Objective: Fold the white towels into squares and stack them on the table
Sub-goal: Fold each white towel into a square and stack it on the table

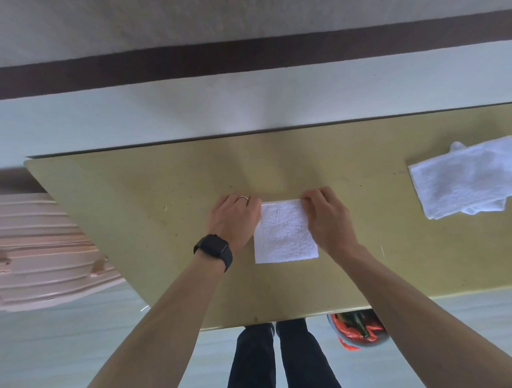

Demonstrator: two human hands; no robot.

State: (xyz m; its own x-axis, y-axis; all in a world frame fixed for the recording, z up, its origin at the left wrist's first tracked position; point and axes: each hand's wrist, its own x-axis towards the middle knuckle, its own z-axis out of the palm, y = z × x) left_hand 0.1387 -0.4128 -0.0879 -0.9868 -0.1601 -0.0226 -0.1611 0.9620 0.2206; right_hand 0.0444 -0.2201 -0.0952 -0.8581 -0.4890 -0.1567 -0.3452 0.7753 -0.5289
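Observation:
A small white towel (pixel 284 232), folded into a square, lies flat near the middle of the yellow-green table (pixel 147 200). My left hand (pixel 235 217), with a ring and a black watch on the wrist, grips the towel's far left corner with curled fingers. At the far right corner my right hand (pixel 325 215) pinches the edge. Both hands lie low on the table. A loose pile of white towels (pixel 469 177), roughly laid, sits at the table's far right.
A pink ribbed case (pixel 39 252) stands on the floor beside the table's left end. Under the front edge, right of my legs, is a bin (pixel 359 331) holding red wrappers and a dark bottle. A wall runs behind the table.

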